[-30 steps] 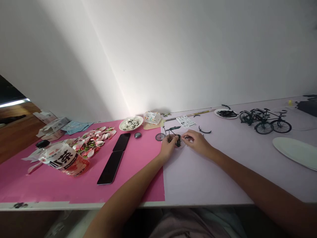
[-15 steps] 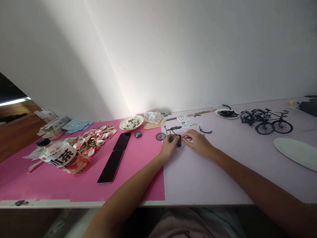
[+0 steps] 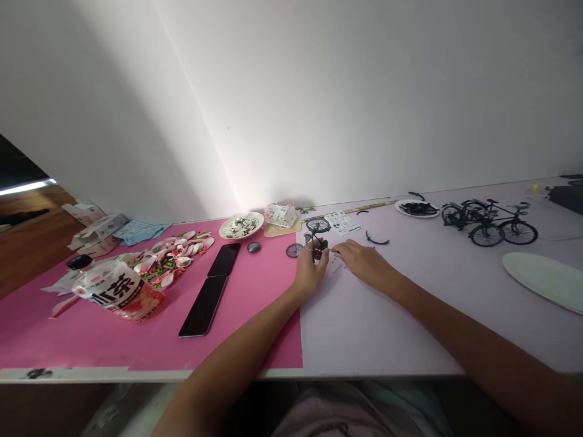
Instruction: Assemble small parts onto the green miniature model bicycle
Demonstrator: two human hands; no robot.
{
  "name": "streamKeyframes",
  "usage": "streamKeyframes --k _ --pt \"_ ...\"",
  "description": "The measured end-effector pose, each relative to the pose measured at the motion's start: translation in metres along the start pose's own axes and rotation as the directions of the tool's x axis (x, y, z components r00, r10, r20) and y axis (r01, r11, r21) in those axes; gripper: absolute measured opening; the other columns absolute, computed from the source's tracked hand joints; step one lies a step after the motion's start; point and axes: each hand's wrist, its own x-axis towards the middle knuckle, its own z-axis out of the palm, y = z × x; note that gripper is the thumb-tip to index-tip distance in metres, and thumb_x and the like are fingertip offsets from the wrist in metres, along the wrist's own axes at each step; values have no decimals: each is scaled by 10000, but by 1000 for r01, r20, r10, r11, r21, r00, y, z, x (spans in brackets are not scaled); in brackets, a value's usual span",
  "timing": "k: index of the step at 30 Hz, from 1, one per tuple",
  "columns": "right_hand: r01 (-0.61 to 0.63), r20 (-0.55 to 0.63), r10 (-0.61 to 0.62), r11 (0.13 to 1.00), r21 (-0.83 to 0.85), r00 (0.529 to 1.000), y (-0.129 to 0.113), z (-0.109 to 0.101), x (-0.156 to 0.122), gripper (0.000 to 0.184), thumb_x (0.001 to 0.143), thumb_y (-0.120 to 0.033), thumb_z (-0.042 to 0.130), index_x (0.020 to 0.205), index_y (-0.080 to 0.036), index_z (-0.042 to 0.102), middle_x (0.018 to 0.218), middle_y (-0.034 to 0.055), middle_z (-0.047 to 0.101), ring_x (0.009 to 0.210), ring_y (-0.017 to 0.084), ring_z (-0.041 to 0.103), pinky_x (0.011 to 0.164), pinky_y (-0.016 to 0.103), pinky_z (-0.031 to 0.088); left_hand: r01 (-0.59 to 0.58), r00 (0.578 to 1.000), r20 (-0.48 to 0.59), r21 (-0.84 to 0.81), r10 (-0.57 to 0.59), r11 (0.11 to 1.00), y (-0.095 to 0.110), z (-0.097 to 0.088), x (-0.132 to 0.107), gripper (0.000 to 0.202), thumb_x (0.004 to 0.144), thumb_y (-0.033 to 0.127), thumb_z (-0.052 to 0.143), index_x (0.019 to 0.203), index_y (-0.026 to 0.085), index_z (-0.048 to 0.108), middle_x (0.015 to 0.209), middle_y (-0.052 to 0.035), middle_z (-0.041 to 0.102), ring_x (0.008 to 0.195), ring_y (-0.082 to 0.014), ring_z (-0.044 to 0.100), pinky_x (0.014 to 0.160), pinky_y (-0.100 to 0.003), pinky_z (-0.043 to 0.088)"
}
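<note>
Some of the dark-green, spoke-wheeled model bicycle (image 3: 317, 226) hides behind the gripping fingers of the left hand (image 3: 310, 270); whether the right hand (image 3: 359, 257) pinches anything, I cannot tell.

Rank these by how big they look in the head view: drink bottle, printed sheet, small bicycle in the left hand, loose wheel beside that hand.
Largest to smallest:
1. Drink bottle
2. Printed sheet and small bicycle: too close to rank, since the left hand partly hides the bicycle
3. Loose wheel
</note>
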Motion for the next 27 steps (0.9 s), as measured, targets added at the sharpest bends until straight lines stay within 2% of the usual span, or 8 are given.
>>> streamKeyframes --k 5,10,12,15,17,20,24,27 --pt "-23 43 24 999 -29 999 3 -1 -1 223 1040 -304 470 968 -228 667 772 73 683 633 193 597 542 291 281 -55 998 40 25 54 998 -4 -1 0 315 952 329 624 1220 165 617 1150 -141 693 953 -206 645 880 -350 518" --pt "-177 93 155 928 328 984 -5 -5 -2 329 1039 -418 417 914 -239 664 666 19 647 581 176 563 574 284 362 -96 993 67 -20 97 995 -4 -2 -1 294 953 344 624 1204 191 625 1173 -144 667 1086 -249 632 995 -388 489" --pt "-275 171 216 794 542 961 -10 -7 -3 419 1035 -500 377 869 -225 646 558 -19 546 504 157 490 545 283 375 -116 991 65 -7 117 993 0 -3 -2 266 961 346 612 1179 195 635 1150 -144 661 1109 -260 622 1030 -403 470" --pt "-445 381 231 416 793 895 -15 -10 -2 495 1003 -623 386 853 -206 606 439 -88 357 392 118 316 455 264 313 -157 986 68 43 154 987 7 -6 -2 250 958 348 618 1168 215 646 1138 -134 647 1135 -268 599 1056 -408 453" --pt "-510 486 160 187 840 859 -15 -11 -1 489 964 -665 452 862 -205 585 437 -113 294 383 100 243 430 246 253 -203 977 89 93 195 975 9 -8 -1 260 972 326 590 1205 219 634 1156 -138 633 1140 -267 590 1056 -408 453" --pt "-555 548 105 46 831 830 -13 -10 1 447 930 -661 522 833 -225 532 467 -122 258 405 90 199 432 232 204 -248 965 126 139 232 959 8 -10 3 262 972 302 591 1217 220 633 1148 -139 627 1136 -266 592 1046 -400 462" --pt "-577 537 265 104 810 801 -18 -3 2 399 962 -553 494 720 -243 426 513 -104 252 428 94 197 432 242 199 -231 967 140 119 214 966 2 -11 5 297 957 294 625 1245 221 636 1136 -136 646 1116 -267 610 1039 -403 461" --pt "-494 344 393 392 776 853 -21 0 0 377 973 -491 470 694 -243 417 545 -72 323 458 113 295 453 256 247 -164 983 93 57 158 985 -2 -9 4 310 925 302 674 1224 221 657 1135 -132 663 1102 -268 620 1037 -406 463"
